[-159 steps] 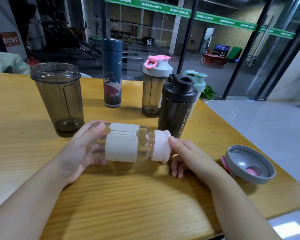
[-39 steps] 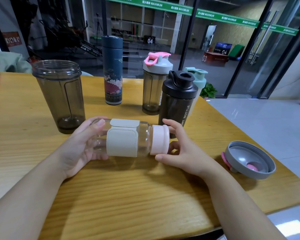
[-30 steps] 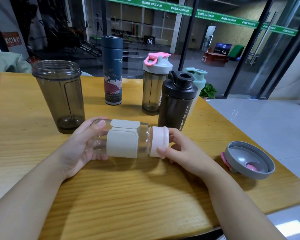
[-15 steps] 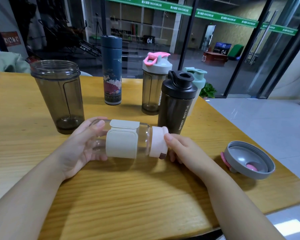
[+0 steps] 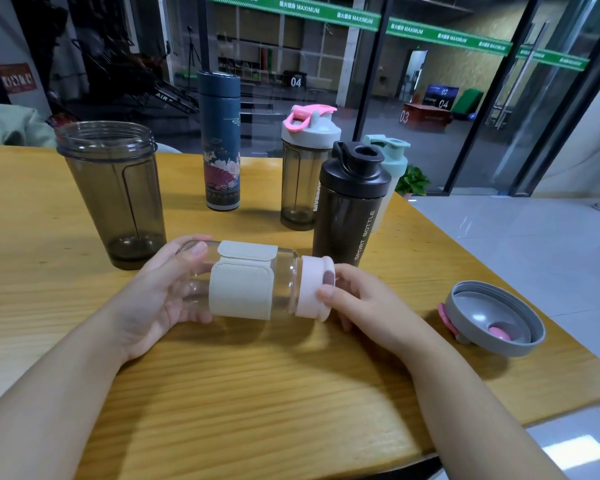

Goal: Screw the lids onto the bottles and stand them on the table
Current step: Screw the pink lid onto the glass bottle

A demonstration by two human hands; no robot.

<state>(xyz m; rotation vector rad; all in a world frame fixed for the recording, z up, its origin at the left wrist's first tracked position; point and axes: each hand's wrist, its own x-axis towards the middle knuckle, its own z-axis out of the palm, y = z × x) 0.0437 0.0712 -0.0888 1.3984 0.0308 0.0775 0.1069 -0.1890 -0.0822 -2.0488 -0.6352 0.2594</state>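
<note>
A clear glass bottle (image 5: pixel 284 282) with a cream sleeve lies on its side just above the wooden table (image 5: pixel 222 393). My left hand (image 5: pixel 160 289) grips its base end. My right hand (image 5: pixel 361 299) wraps the pale pink lid (image 5: pixel 312 289) on the bottle's neck, thumb on the lid's side. A smoky open cup (image 5: pixel 115 199) with no lid stands at the left. A grey lid (image 5: pixel 496 317) with a pink flap lies upside down at the right.
Standing at the back are a dark blue flask (image 5: pixel 220 143), a grey-lidded shaker with pink flap (image 5: pixel 305 168), a black sport bottle (image 5: pixel 350 206) and a mint-lidded bottle (image 5: pixel 390 161). The table's right edge runs close by the grey lid. Glass doors lie beyond.
My right hand has kept shifting its fingers around the pink lid, turning it; a dark mark on the lid has rotated into view. The bottle and left hand stay in place.
</note>
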